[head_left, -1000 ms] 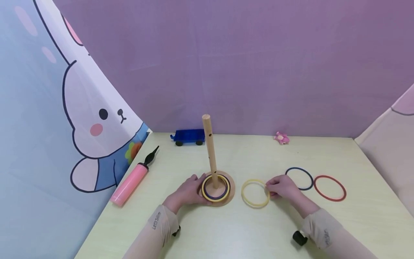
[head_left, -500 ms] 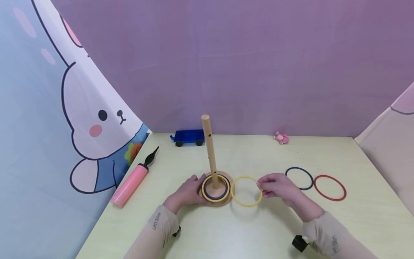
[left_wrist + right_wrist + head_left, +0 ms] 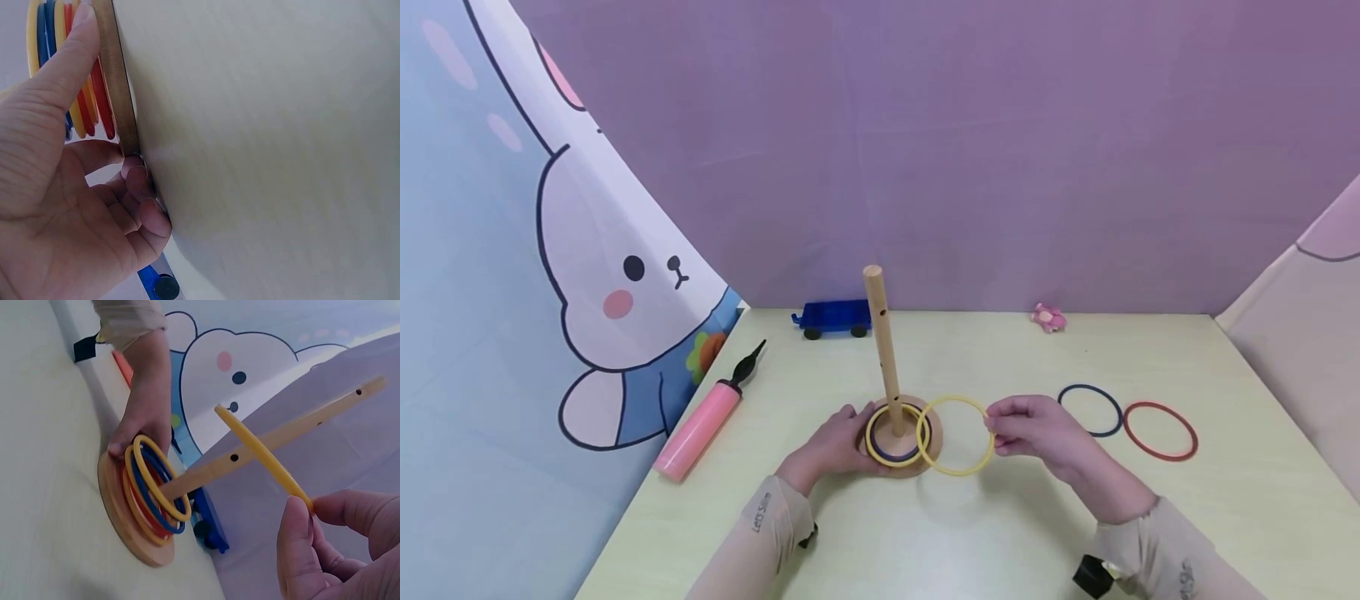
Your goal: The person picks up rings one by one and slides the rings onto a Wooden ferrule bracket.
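Observation:
A round wooden base (image 3: 936, 433) with a tall upright post (image 3: 883, 350) stands on the table. Stacked around the foot of the post are several yellow, blue and red rings (image 3: 45, 31). My left hand (image 3: 833, 446) grips the base's left edge, thumb on top and fingers curled at the rim. My right hand (image 3: 1041, 429) pinches a yellow ring (image 3: 269, 459) between thumb and index finger. That ring is raised off the table, just right of the post and not around it; in the head view its left side overlaps the base.
A dark blue ring (image 3: 1091, 385) and a red ring (image 3: 1161, 406) lie flat at the right. A pink hand pump (image 3: 698, 432) lies at the left. Toward the back are a blue toy wagon (image 3: 833, 316) and a small pink toy figure (image 3: 1048, 317).
My right hand has lifted the yellow ring off the table and brought it left, toward the post. The left hand has stayed on the base.

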Motion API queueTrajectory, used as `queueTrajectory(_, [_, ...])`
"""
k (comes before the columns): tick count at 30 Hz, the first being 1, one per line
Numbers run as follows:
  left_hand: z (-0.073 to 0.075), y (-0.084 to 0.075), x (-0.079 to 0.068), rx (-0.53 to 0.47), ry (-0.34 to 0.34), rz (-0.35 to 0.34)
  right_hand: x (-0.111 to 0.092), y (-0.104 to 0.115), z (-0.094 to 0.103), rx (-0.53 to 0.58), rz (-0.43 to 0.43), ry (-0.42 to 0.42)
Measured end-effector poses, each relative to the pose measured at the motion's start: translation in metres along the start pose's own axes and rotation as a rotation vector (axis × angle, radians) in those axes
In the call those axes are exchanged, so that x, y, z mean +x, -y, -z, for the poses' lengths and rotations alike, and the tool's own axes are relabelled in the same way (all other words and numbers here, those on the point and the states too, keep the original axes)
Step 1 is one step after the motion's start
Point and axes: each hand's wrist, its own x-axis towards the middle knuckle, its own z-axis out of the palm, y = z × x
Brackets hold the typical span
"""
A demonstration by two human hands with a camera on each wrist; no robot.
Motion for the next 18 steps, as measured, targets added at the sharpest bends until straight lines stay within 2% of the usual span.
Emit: queueTrajectory(18, [0.0, 0.001, 0.001, 0.005, -0.012, -0.025, 0.005, 0.042, -0.036, 0.099, 0.034, 0.058])
